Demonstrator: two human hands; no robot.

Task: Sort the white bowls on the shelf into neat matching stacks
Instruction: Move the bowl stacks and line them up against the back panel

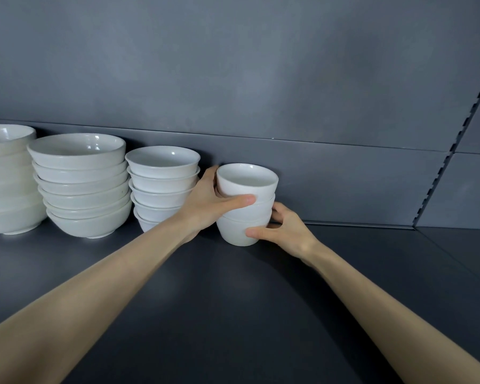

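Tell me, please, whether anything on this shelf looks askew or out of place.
Only the smallest stack, gripped by the left hand and right hand: its top bowl sits slightly crooked on the two below. No chips or spills show.

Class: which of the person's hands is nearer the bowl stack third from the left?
Left. The left hand grips the small cups right beside that bowl stack; the right hand holds the cups on their far side, farther away.
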